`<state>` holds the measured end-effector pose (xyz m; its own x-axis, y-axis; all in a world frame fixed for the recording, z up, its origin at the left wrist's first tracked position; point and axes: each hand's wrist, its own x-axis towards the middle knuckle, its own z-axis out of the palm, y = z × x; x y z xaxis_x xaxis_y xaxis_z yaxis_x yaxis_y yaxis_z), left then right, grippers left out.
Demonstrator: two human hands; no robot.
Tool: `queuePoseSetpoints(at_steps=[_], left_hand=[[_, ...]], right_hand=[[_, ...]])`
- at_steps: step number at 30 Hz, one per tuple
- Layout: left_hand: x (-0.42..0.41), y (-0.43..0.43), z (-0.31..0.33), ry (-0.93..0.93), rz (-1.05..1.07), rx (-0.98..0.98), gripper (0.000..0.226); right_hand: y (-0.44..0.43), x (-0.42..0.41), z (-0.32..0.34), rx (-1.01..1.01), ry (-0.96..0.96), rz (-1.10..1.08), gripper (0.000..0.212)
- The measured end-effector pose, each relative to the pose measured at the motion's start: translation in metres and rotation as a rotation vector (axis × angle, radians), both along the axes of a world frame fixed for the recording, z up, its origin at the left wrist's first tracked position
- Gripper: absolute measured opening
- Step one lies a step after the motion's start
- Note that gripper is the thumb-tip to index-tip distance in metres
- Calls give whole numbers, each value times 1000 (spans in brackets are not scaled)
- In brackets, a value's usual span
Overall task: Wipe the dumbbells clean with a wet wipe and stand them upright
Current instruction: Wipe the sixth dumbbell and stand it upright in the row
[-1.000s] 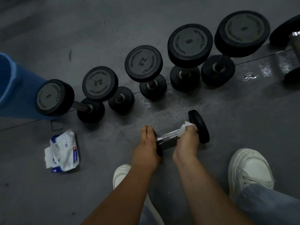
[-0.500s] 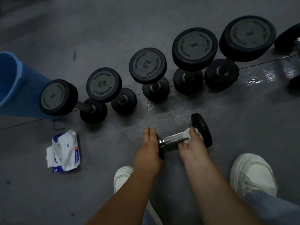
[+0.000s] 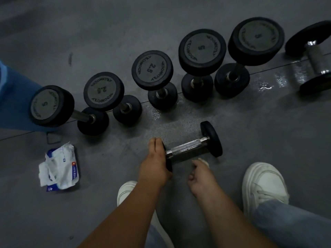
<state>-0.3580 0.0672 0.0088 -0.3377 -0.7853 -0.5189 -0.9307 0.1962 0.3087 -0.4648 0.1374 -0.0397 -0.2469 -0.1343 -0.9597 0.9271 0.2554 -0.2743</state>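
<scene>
A small black dumbbell [image 3: 189,148] with a knurled chrome handle lies on its side on the grey floor. My left hand [image 3: 155,162] grips its near left weight head. My right hand [image 3: 200,173] is just below the handle, off the dumbbell, curled around a white wet wipe [image 3: 204,160] that peeks out at the fingertips. Behind it, several black dumbbells stand upright in a row, among them a 2.5 one [image 3: 152,68] and a 5 one [image 3: 202,49].
A torn wet wipe pack [image 3: 60,169] lies on the floor at the left. A blue bin [image 3: 12,97] stands at the far left. Another dumbbell [image 3: 315,59] lies on its side at the right edge. My white shoes [image 3: 263,183] are close below.
My right hand has come off the chrome handle with the wipe and dropped toward me. The left hand has stayed on the dumbbell's left head.
</scene>
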Motion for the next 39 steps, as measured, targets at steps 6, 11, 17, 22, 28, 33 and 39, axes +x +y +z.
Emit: queuePoseSetpoints(at_steps=[6, 11, 17, 22, 28, 33, 39], left_hand=[[-1, -2, -3, 6, 0, 8, 104], [1, 1, -4, 4, 6, 6, 105], [1, 0, -5, 7, 5, 0, 106], [1, -1, -5, -11, -3, 0, 108], [0, -1, -5, -3, 1, -2, 105], [1, 0, -5, -1, 1, -16, 109], [3, 0, -10, 44, -3, -35, 93]], right_hand=[[-25, -15, 14, -100, 10, -325, 28], [-11, -10, 0, 83, 68, -108, 13], [-18, -21, 8, 3, -33, -170, 12], [-32, -19, 32, -150, -13, -417, 16], [-28, -3, 35, -143, 100, -378, 17], [-50, -22, 22, -53, -32, -229, 42], [-57, -31, 27, -74, -37, -151, 17]])
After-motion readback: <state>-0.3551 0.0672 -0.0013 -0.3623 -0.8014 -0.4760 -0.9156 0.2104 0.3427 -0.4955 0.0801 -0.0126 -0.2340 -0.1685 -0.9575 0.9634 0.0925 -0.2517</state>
